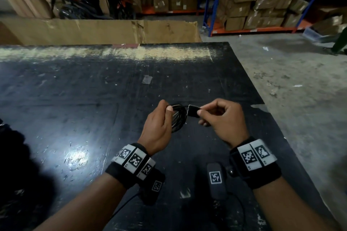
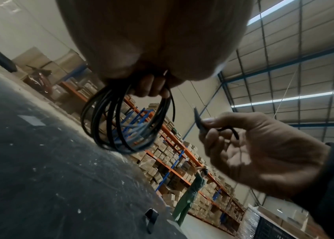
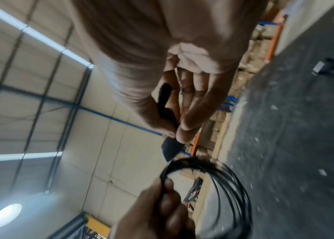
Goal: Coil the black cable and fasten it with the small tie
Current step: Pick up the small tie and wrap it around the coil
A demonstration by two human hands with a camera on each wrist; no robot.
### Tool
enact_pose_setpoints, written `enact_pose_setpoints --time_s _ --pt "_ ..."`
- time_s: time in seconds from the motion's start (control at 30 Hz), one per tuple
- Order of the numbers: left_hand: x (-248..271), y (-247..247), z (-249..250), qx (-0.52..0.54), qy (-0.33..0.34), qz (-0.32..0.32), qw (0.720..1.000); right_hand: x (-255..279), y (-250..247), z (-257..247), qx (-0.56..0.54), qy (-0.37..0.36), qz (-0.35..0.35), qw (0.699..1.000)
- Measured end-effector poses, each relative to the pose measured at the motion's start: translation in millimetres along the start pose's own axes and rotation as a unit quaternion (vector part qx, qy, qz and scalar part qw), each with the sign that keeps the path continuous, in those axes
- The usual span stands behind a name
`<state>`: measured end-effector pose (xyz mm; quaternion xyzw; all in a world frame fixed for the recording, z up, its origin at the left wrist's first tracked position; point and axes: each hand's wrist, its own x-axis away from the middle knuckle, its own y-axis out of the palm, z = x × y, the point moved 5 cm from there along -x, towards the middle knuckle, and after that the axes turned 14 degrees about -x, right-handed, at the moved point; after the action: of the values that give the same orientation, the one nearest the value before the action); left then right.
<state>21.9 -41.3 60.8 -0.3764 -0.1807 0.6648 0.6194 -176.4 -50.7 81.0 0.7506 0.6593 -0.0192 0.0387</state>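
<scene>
The black cable [image 1: 178,118] is wound into a coil of several loops, held in the air above the dark table [image 1: 75,84]. My left hand [image 1: 161,118] grips the coil [image 2: 125,122] at its top, the loops hanging below the fingers. My right hand [image 1: 208,114] pinches the small black tie [image 1: 192,111] between thumb and forefinger, right beside the coil. In the right wrist view the flat tie [image 3: 170,150] sticks out past the fingertips, just above the coil [image 3: 223,186]. The tie [image 2: 197,118] shows edge-on in the left wrist view, apart from the loops.
A small dark object [image 2: 152,215] lies on the table near its edge. The table's right edge [image 1: 249,84] drops to a concrete floor. Shelving with cardboard boxes [image 1: 253,0] stands behind. A person in green [image 2: 190,192] stands by the racks far off.
</scene>
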Motion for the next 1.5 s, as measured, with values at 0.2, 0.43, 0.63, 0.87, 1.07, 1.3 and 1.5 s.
enact_pose_setpoints --time_s 0.2,0.43,0.63,0.87,1.07,1.3,1.5 --pt "-1.1 2.9 23.4 0.001 0.034 0.069 0.997 20.3 34.5 40.3 -0.182 0.205 0.058 0.96" --pt "10.3 9.3 41.8 -0.038 0.077 0.079 0.993 7.9 45.0 39.2 -0.403 0.278 0.109 0.865" --pt "9.0 11.1 39.6 0.021 0.058 0.069 0.996 8.2 45.8 47.2 -0.423 0.281 0.045 0.86" --pt "9.7 15.2 36.4 0.072 0.01 0.034 0.997 7.9 43.7 59.8 -0.455 0.264 0.063 0.848" --pt "5.6 11.3 39.5 0.075 0.016 0.057 0.995 12.0 44.8 55.2 -0.48 0.261 0.071 0.834" --pt "-9.3 -0.5 25.5 0.072 -0.016 0.07 0.995 18.7 29.6 12.9 -0.157 0.005 0.024 0.987" --pt "-17.2 1.7 15.9 0.099 -0.059 -0.006 0.993 27.4 35.0 -7.6 0.221 -0.306 -0.078 0.923"
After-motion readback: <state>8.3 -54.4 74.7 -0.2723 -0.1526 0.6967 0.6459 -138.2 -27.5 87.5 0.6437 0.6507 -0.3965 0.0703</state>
